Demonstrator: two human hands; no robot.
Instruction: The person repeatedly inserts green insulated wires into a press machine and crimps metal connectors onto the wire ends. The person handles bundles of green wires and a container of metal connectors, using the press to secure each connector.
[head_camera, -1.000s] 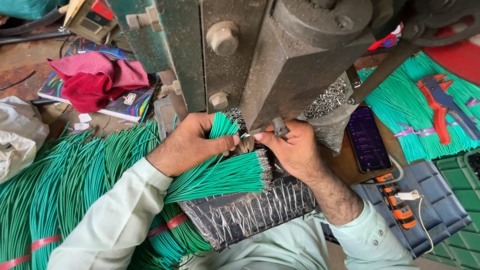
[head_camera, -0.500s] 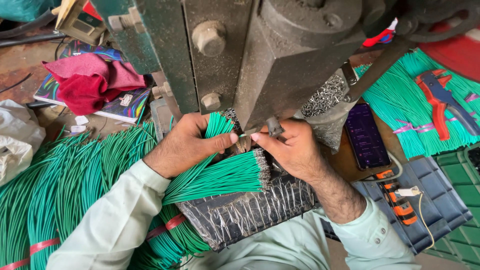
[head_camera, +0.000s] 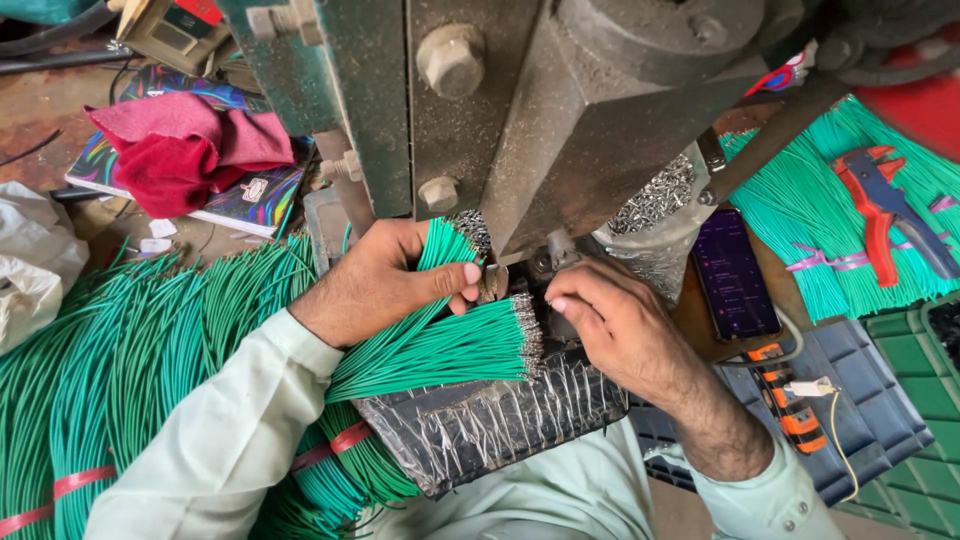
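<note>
- Left hand closed around a bunch of green wires, thumb pinching at the tip end right under the heavy metal press; another cut bundle fans over a foil-wrapped block just below.
- Right hand — fingers curled at the press's die area, touching small parts there; cannot tell whether it actually pinches a wire or terminal, the fingertips hide it.
- Risk: both sets of fingertips sit right by the press head — if it comes down while they're in, a pinch is likely.
- Risk: the loose fan of wires could slide off the block if the left hand's hold slackens; tips could tangle.
- Around: big bundles of green wire at left tied with red bands, more green wire at right with red cutters lying on it.
- Phone just right of the right hand, a bag of small metal terminals behind it, orange-handled tool on a dark tray.
- Red cloth on a colourful book, far left — out of the way.
- Press body blocks the view of the die itself.
</note>
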